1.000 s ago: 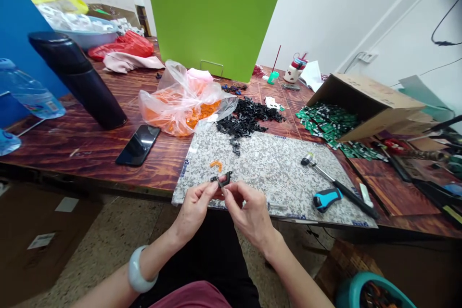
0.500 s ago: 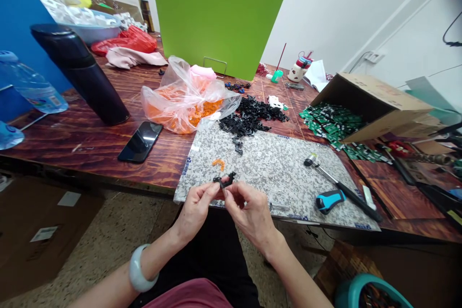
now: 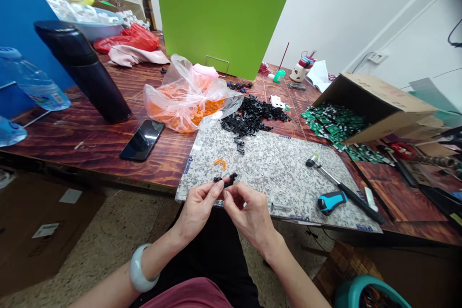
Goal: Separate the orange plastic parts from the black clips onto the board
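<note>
The left hand [image 3: 198, 211] pinches a small black plastic part [image 3: 226, 181] between its fingertips; the right hand [image 3: 249, 214] grips the other end, the two working close and steady just above a speckled granite slab [image 3: 274, 173].

Blk plastic part [image 3: 226, 180]: matt, looks slightly rough from my remote feed. Below it I see a speckled stone slab [image 3: 288, 187], polished smooth w/ a low sheen. Table [image 3: 79, 147] is wood, grain showing under heavy glossy varnish. Flask [image 3: 83, 74] has a matt blk finish; can't tell if metal or plastic. Phone [image 3: 142, 140]: glossy glass. Bag [image 3: 180, 101]: thin clear plastic, crinkled, shiny. Box [image 3: 382, 106]: plain matt cardboard. Hand tool [image 3: 342, 192]: bright metal shaft, blk handle. White bangle [image 3: 143, 268]: smooth, glossy.
</note>
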Motion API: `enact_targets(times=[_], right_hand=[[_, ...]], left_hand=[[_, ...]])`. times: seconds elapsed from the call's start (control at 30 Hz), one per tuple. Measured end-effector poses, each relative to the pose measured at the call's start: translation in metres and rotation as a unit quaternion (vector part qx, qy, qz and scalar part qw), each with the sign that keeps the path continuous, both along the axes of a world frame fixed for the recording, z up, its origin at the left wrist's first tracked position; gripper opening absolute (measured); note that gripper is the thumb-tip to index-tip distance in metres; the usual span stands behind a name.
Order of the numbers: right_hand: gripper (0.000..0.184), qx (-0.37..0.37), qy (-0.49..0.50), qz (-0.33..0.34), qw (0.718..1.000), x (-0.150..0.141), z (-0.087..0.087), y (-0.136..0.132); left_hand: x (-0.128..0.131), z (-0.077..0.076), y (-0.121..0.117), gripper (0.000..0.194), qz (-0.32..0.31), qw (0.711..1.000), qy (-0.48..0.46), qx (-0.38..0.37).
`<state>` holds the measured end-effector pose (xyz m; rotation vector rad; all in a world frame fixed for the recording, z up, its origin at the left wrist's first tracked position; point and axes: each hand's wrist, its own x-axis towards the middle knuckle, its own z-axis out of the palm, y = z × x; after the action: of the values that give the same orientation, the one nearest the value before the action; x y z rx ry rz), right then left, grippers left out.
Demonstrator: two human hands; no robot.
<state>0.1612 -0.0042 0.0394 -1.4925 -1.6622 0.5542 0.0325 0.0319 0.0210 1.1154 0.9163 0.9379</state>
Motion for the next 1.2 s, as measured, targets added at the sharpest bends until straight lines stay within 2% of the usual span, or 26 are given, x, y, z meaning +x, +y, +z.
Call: enact_targets(times=[0.47, 0.77, 0.97, 1.2], right_hand=[[0.013, -0.015, 0.016, 0.004, 1.000, -0.003, 0.001, 0.001], [0.014, -0.057, 0.073, -0.037, 0.995, -0.001, 0.006, 0.001], [0.016, -0.076, 0.063, -0.042, 0.994, 0.004, 0.005, 0.006], [0.008, -0.110, 0.059, -0.027, 0.992, 0.009, 0.002, 0.007]], left_hand=[[0.000, 0.002, 0.004, 0.027, 0.032, 0.998, 0.035, 0.035], [-0.002, -0.003, 0.006, 0.024, 0.034, 0.996, 0.056, 0.063], [-0.006, -0.008, 0.004, 0.025, 0.022, 0.986, 0.112, 0.118], [-0.012, -0.002, 0.003, 0.027, -0.006, 0.960, 0.182, 0.211]])
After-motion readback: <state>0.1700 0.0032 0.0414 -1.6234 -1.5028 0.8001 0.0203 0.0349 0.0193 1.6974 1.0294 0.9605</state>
